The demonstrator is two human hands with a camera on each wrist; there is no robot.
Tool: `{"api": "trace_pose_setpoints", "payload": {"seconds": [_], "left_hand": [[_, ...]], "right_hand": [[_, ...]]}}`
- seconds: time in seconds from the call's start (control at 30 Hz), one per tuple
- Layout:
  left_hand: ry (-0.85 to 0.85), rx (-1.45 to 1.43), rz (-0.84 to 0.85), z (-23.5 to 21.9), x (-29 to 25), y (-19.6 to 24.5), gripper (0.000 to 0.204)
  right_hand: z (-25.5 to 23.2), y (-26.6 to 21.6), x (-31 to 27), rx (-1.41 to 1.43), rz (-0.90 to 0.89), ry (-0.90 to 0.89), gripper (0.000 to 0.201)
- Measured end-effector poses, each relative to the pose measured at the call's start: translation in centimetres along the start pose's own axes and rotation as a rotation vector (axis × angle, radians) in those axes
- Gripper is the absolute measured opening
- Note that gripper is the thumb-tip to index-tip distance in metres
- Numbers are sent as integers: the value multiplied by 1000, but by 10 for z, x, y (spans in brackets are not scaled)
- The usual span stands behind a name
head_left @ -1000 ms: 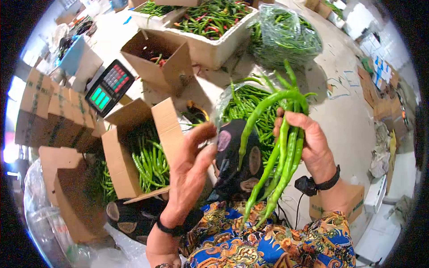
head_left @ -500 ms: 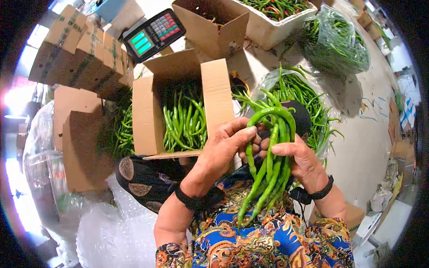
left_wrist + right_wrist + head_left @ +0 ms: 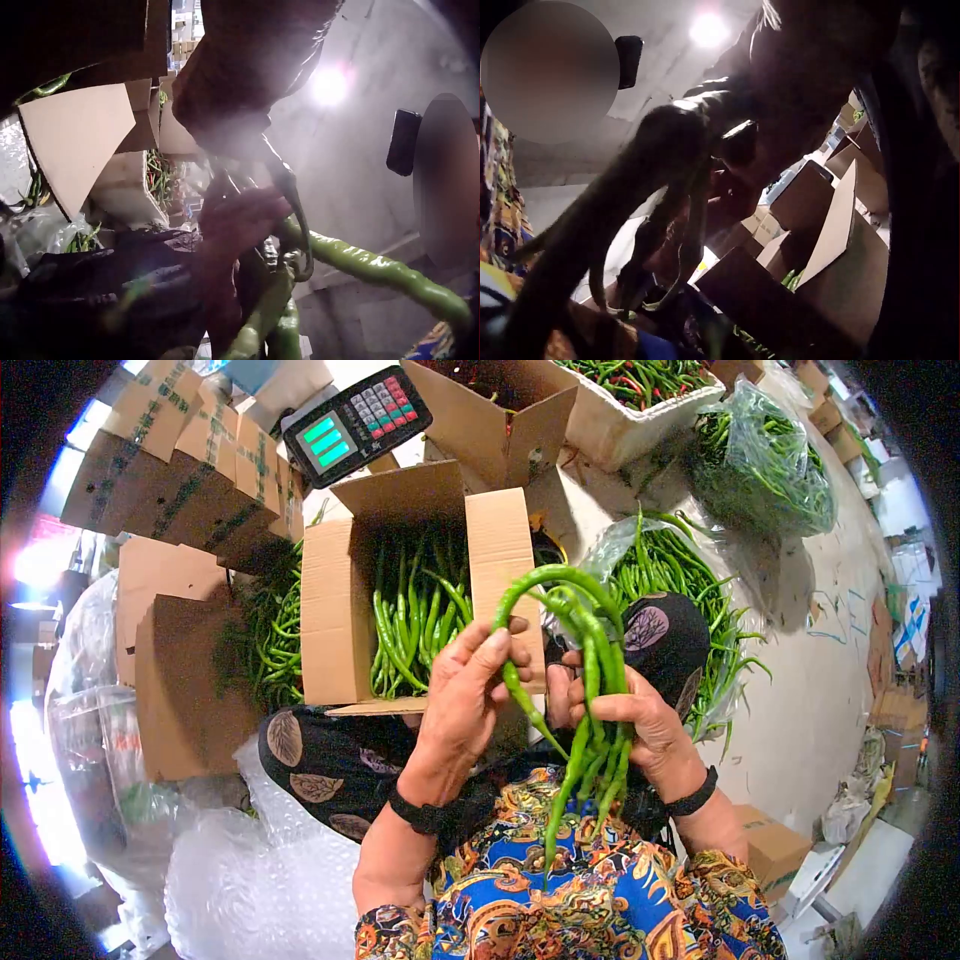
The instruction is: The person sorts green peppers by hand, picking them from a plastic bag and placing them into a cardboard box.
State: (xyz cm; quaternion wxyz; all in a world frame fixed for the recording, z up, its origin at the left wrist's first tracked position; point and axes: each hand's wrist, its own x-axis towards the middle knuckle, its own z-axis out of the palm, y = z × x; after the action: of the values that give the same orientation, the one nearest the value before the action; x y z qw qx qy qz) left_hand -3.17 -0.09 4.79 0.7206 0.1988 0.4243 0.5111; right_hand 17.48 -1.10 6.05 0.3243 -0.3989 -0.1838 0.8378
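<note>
We see 2 hands: the right hand (image 3: pixel 640 725) clutches a bunch of green peppers (image 3: pixel 590 690) above the lap; the left hand (image 3: pixel 475 685) pinches 1 pepper. Only the head view shows 1 open box (image 3: pixel 335 600).

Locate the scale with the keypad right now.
In the head view, the scale sits at top left of centre, just behind the open cardboard box of green peppers and right of the stacked flat cartons.

green peppers (image 3: pixel 585 690), brown cardboard box (image 3: pixel 330 610), black scale (image 3: pixel 357 423) with green display and red keys, blue-and-orange patterned sleeve (image 3: pixel 520 905), black wristband (image 3: pixel 415 815).
</note>
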Motion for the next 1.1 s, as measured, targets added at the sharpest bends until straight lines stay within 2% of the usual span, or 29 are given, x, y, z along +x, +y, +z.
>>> {"api": "trace_pose_setpoints", "payload": {"seconds": [0.03,0.13,0.17,0.23,0.3,0.37,0.47,0.5,0.63,0.73,0.83,0.9,1.1], "left_hand": [[17,-5,46,-4,0,3,26],[64,-75,99,-5,0,12,27],[67,-76,105,-10,2,13,27],[-43,-314,21,-19,8,13,29],[-38,-346,-11,-20,8,10,30],[-17,-382,-81,-23,6,4,32],[-76,-458,-116,-27,7,-1,33],[-25,-449,-122,-21,6,0,33],[-67,-483,-149,-21,4,0,33],[-9,-375,-109,-31,-4,15,34],[212,-273,108,-51,-13,62,32],[227,-278,162,-80,-19,86,31],[345,32,193,-113,-18,105,31]], "right_hand": [[-2,1,4,-120,-38,-27,52],[-4,12,9,-230,-2,2,47],[-1,13,9,-233,9,32,47],[-1,12,11,-227,19,30,52],[2,7,12,-219,26,28,58],[11,-3,6,-143,-13,56,47],[5,-10,2,15,-39,70,49],[-1,-9,2,94,-36,64,51],[-14,-5,0,192,-108,100,53],[-4,-12,-4,175,-175,157,55],[-11,-18,-2,249,-202,58,53],[-12,-22,2,297,-222,20,54],[2,-38,28,379,-217,-22,50]]}}
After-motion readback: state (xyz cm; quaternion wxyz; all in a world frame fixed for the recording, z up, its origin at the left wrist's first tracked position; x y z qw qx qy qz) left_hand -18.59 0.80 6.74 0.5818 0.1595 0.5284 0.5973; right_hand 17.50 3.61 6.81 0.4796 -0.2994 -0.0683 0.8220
